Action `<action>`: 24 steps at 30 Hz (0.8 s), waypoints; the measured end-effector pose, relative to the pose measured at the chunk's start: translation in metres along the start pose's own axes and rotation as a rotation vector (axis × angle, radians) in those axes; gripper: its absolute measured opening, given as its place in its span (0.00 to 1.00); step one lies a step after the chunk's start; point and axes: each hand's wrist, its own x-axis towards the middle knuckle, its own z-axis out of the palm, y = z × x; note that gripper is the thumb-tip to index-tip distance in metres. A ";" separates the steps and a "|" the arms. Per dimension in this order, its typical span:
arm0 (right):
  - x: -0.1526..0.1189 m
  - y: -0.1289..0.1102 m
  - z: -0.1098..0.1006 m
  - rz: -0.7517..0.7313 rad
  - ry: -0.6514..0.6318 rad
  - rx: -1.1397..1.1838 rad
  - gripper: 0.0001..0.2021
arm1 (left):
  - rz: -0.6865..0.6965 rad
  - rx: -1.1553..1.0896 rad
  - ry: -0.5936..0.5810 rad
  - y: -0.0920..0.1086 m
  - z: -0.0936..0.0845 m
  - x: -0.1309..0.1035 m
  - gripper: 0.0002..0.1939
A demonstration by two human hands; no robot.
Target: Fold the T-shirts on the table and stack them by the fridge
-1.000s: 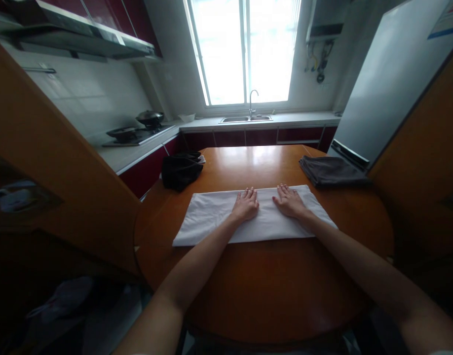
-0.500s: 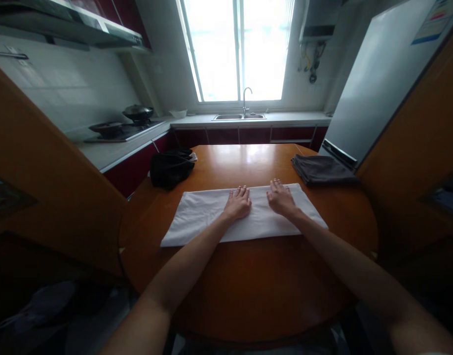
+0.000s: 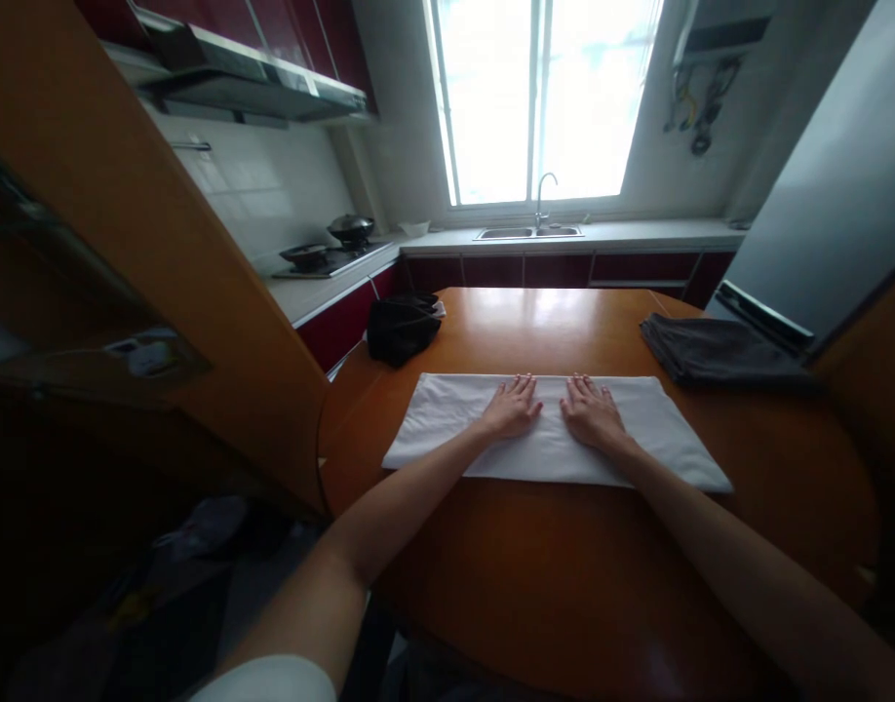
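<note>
White cloth (image 3: pixel 554 458) lies beneath left hand (image 3: pixel 513 409) and right hand (image 3: pixel 592 414).

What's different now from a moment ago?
The right hand has shifted slightly left on the white cloth, nearer the left hand, and the camera view has swung left. Nothing was grasped or released. Both hands still rest on it; the black bundle and grey cloth stayed put.

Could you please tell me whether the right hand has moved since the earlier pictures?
Yes, slightly leftward: judged against the sink faucet, the right hand now sits further left on the white folded cloth.
</note>
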 end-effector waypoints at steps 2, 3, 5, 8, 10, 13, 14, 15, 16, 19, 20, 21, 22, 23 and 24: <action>0.001 0.000 0.003 -0.002 0.002 -0.005 0.31 | -0.037 0.039 0.024 -0.030 -0.008 -0.020 0.34; 0.001 0.000 0.004 -0.002 0.003 -0.006 0.31 | -0.075 0.065 0.037 -0.049 -0.013 -0.031 0.34; 0.002 0.002 0.008 -0.009 0.007 -0.005 0.31 | -0.187 0.108 0.041 -0.088 -0.023 -0.056 0.32; 0.004 0.006 0.010 -0.017 0.010 -0.002 0.31 | -0.339 0.108 0.025 -0.137 -0.039 -0.086 0.32; 0.004 0.006 0.008 -0.013 0.001 -0.001 0.31 | -0.398 0.101 -0.003 -0.152 -0.049 -0.096 0.32; -0.003 -0.008 -0.004 0.047 0.005 -0.003 0.30 | -0.421 0.144 0.037 -0.137 -0.059 -0.096 0.32; -0.008 -0.017 -0.010 0.055 0.020 -0.005 0.29 | -0.390 0.164 0.077 -0.123 -0.059 -0.093 0.32; -0.014 -0.029 -0.015 0.044 0.040 -0.007 0.29 | -0.340 0.178 0.119 -0.105 -0.056 -0.090 0.32; -0.021 -0.042 -0.019 -0.006 0.061 -0.008 0.29 | -0.260 0.184 0.148 -0.085 -0.050 -0.086 0.32; -0.046 -0.081 -0.022 -0.256 0.045 0.014 0.31 | -0.007 0.138 0.097 -0.025 -0.024 -0.077 0.30; -0.053 -0.090 -0.021 -0.277 0.010 0.024 0.31 | 0.027 0.116 0.065 -0.009 -0.014 -0.075 0.30; -0.059 -0.095 -0.018 -0.281 -0.024 0.033 0.31 | 0.034 0.104 0.048 0.003 -0.006 -0.075 0.30; -0.064 -0.095 -0.016 -0.275 -0.051 0.038 0.31 | 0.035 0.098 0.038 0.011 0.000 -0.076 0.30; -0.069 -0.092 -0.014 -0.266 -0.066 0.039 0.30 | 0.030 0.099 0.034 0.014 0.004 -0.077 0.30; -0.072 -0.084 -0.013 -0.259 -0.070 0.037 0.30 | 0.025 0.103 0.034 0.013 0.005 -0.080 0.30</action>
